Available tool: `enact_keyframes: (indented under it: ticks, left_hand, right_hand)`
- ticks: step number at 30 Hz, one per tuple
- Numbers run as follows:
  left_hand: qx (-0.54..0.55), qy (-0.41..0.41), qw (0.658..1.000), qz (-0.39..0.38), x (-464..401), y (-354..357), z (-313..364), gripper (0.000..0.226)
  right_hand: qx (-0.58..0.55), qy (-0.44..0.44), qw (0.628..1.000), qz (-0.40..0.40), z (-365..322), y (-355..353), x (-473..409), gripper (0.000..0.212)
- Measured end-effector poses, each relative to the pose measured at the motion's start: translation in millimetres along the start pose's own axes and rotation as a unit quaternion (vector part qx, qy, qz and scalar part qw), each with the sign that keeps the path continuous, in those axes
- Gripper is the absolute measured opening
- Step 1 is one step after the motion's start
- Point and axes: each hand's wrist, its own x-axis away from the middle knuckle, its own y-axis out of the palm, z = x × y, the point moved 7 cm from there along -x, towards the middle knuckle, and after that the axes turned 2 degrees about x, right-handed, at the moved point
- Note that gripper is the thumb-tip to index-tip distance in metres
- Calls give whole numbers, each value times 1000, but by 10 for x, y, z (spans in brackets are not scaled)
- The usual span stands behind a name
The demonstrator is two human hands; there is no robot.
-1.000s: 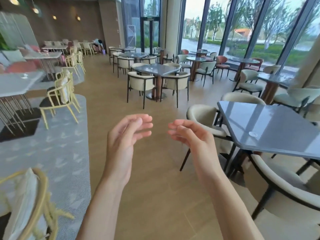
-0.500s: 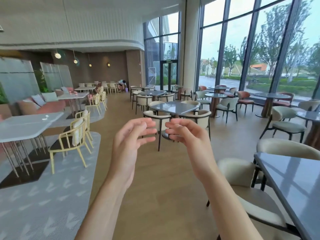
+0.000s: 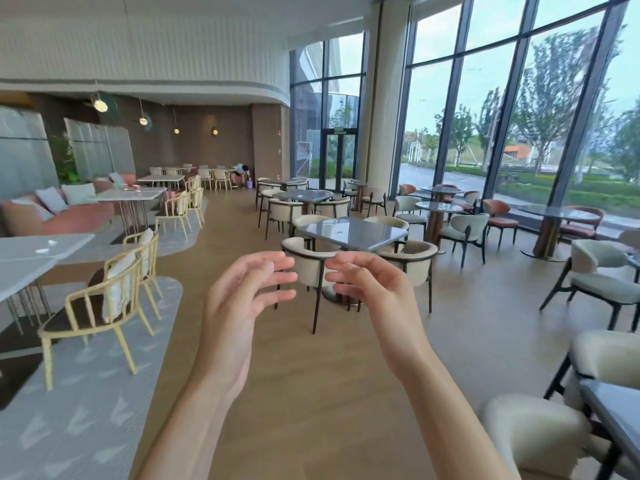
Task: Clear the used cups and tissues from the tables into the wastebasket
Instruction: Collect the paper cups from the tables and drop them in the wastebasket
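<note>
My left hand (image 3: 239,303) and my right hand (image 3: 377,296) are raised side by side in front of me, fingers loosely curled toward each other, holding nothing. Crumpled white tissues (image 3: 46,247) lie on the white table (image 3: 20,268) at the far left. A small white scrap (image 3: 340,232) sits on the grey square table (image 3: 374,237) straight ahead, beyond my fingertips. Small pinkish items (image 3: 133,189) stand on a white table further back on the left; they are too small to identify. No wastebasket is in view.
Yellow metal chairs (image 3: 104,306) stand on a grey rug at the left. Cream armchairs (image 3: 308,268) surround the grey tables ahead and a grey table (image 3: 616,420) at the lower right. A wooden-floor aisle runs between them. A person (image 3: 241,171) bends over far back.
The view has tilted up and turned left, so the near grey table slid out to the lower right. My hands drew closer together and stay raised, holding nothing.
</note>
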Motion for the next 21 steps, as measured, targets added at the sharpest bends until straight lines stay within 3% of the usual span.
enact_keyframes:
  ticks: [12, 21]
  left_hand:
    - [-14, 20, 999, 21, -3064, -929, -1054, 26]
    - [-50, 10, 997, 49, -4952, -1342, -2484, 25]
  right_hand:
    - [-10, -8, 1000, -24, 1133, 1470, -2947, 16]
    - [-38, -13, 998, -38, 2476, 1926, -4993, 15]
